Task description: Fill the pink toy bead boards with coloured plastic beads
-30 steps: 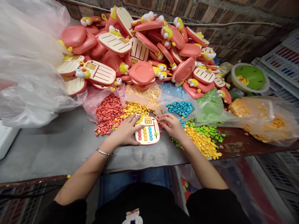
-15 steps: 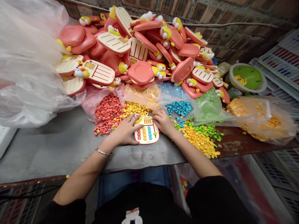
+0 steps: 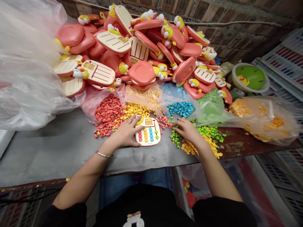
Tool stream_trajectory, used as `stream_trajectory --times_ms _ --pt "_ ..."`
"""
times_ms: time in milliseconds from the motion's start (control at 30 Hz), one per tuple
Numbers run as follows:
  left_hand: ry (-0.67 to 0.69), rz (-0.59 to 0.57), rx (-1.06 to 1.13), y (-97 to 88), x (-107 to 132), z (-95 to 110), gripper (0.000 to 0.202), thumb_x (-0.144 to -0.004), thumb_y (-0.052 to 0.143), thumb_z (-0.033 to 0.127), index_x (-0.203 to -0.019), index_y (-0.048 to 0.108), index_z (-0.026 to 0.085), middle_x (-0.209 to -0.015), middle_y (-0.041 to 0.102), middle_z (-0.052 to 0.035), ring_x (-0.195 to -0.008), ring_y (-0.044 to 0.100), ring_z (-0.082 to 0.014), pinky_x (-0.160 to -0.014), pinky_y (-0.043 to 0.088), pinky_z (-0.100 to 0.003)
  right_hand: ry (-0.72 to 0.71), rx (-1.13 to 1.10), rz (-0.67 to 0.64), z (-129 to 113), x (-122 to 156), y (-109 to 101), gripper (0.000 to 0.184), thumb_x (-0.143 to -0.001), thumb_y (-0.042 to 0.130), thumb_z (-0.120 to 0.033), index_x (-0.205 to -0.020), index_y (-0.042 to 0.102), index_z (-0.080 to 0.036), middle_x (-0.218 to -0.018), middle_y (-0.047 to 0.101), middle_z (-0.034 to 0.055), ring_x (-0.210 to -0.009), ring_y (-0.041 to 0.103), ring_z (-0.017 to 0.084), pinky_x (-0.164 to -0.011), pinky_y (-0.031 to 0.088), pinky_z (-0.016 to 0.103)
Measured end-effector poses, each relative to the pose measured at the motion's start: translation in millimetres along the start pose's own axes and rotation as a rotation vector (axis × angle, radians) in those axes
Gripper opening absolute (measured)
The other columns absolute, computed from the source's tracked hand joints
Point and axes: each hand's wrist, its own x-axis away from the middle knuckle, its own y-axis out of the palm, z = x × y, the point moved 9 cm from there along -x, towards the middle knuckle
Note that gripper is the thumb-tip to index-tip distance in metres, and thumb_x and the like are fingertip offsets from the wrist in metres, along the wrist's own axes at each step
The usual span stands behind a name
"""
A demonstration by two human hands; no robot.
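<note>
Toy board (image 3: 148, 131) lies on a grey tabletop (image 3: 59, 151), brick wall (image 3: 227, 39) behind.

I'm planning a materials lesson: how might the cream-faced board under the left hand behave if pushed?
The cream-faced board would probably stay stiff; it looks like moulded plastic. Lying flat, it would likely slide rather than roll or tip. The left hand rests on its edge, so that side might resist.

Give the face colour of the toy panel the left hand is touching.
The toy panel has a cream face, seen best in the head view.
</note>
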Motion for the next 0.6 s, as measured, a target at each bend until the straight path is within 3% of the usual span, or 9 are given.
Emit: stream_trajectory --times_ms 133,333,433,600 --pt "-0.004 -0.006 -0.008 1.0 0 -1 0.077 -0.067 0.079 0.053 -0.136 0.056 0.028 -0.162 0.021 -0.01 -0.146 0.021 -0.0429 -0.115 0.029 -0.056 0.019 0.099 0.01 2 6 18 0.014 -0.091 0.056 -0.018 -0.097 0.068 -0.019 -0.092 0.065 0.01 -0.091 0.06 0.027 -0.078 0.048 0.037" --pt "0.005 -0.001 -0.019 2.3 0 -1 0.078 -0.067 0.077 0.056 -0.137 0.055 0.028 -0.162 0.021 -0.0105 -0.147 0.02 -0.0422 -0.115 0.029 -0.056 -0.11 0.018 0.17 -41 -15 -6 0.016 -0.094 0.053 -0.019 -0.101 0.067 -0.02 -0.102 0.068 0.0107 -0.097 0.056 0.028 -0.084 0.045 0.042" --pt "0.002 0.002 -0.021 2.0 0 -1 0.079 -0.067 0.078 0.055 -0.137 0.055 0.028 -0.162 0.02 -0.011 -0.146 0.021 -0.0428 -0.115 0.029 -0.056 -0.164 0.025 0.134 -65 -40 -1 0.012 -0.092 0.056 -0.019 -0.098 0.067 -0.019 -0.1 0.068 0.0113 -0.097 0.055 0.028 -0.085 0.044 0.04" --pt "0.006 0.003 -0.025 0.8 1 0 0.078 -0.067 0.079 0.055 -0.136 0.056 0.026 -0.162 0.019 -0.0126 -0.146 0.02 -0.0435 -0.115 0.028 -0.056 -0.195 0.046 0.003 -87 -72 29 0.012 -0.091 0.054 -0.012 -0.096 0.064 -0.017 -0.099 0.065 0.01 -0.089 0.058 0.022 -0.075 0.044 0.031"
